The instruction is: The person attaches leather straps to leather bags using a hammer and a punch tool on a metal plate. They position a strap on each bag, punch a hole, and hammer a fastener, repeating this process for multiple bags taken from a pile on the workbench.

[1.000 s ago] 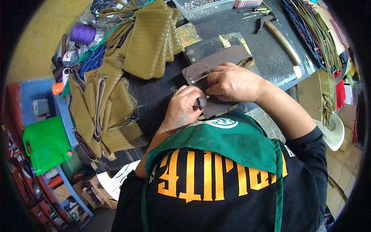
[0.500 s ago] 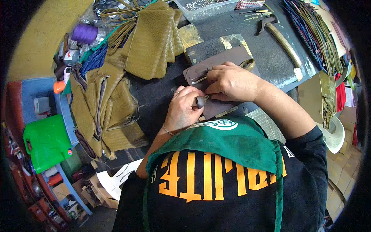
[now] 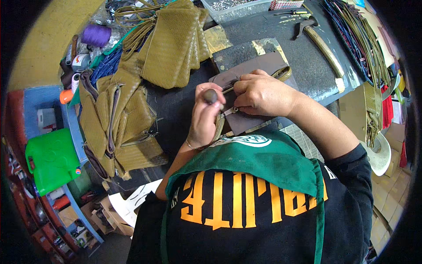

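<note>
A brown-lined pouch (image 3: 246,68) with an olive woven edge and a zipper lies on a dark board in front of me. My right hand (image 3: 263,94) is closed over it, fingers pinching the pouch by the zipper opening. Just left of those fingertips sits a silver zipper pull (image 3: 230,111). My left hand (image 3: 204,115) is wrapped round a tool with a rounded, dark wooden handle (image 3: 210,96), its knob pointing up. The tool's working end is hidden, so its kind cannot be told. An olive edge of the pouch shows beside the left palm.
Olive woven pouches lie in a stack (image 3: 171,48) and a heap (image 3: 118,123) on the left. A hammer (image 3: 323,50) rests at the far right, near bundled straps (image 3: 365,48). Behind are a bin of metal fittings (image 3: 237,9) and a purple thread spool (image 3: 96,35).
My left hand has turned and moved slightly up and left, bringing the tool's handle knob higher. The zipper pull now shows more plainly. My right hand stays nearly where it was.
</note>
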Demonstrator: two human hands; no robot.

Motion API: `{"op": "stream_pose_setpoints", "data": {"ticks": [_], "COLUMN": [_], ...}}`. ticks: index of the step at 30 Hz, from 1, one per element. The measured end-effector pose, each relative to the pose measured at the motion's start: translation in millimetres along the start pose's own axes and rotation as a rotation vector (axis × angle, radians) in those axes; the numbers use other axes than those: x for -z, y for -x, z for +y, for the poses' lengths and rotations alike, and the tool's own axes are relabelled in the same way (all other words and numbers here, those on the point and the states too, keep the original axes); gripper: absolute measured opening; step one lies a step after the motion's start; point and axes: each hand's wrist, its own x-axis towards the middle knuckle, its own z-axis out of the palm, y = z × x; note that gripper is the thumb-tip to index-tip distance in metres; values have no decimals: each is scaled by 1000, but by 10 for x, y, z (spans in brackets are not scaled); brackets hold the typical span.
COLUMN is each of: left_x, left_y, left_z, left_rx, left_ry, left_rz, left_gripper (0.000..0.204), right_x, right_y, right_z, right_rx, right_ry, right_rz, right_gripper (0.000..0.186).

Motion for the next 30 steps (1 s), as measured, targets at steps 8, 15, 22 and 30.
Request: {"op": "stream_pose_setpoints", "data": {"ticks": [8, 15, 22, 30], "left_x": [-118, -127, -123, -165], "left_y": [36, 40, 33, 45], "left_z": [15, -5, -35, -64], "left_rx": [-99, -173, -244, -240], "left_ry": [-267, -351, -410, -393], "left_rz": [-75, -71, -71, -38], "left_gripper": [12, 14, 16, 15], "right_x": [10, 21, -2, -17], "right_y": [-9, -20, -19, -1], "right_z": [-2, 19, 24, 19], "right_rx": [-22, -31, -38, -69], "right_ry": [-28, -22, -35, -53], "right_rz": [-23, -63, -47, -48], "right_gripper": [10, 13, 15, 17]}}
